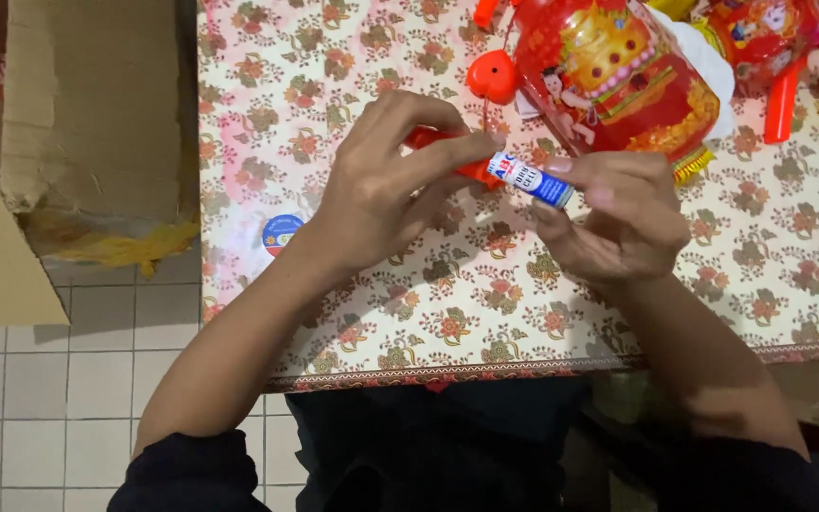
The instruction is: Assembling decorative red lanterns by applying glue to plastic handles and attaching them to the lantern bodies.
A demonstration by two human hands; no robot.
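Dark sleeves (pixel 182 469) sit lowest; beyond, a cardboard box (pixel 97 104) stands left of the floral surface (pixel 713 284). Left hand (pixel 381 190) grips an orange handle (pixel 471 169), right hand (pixel 618 213) pinches a small battery (pixel 531 178) against it, below a red lantern toy (pixel 609 76).

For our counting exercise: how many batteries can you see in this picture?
1. A single blue-and-white battery is pinched between the right hand and the left hand, above the floral tablecloth. Others may be hidden inside the orange part under the left hand.
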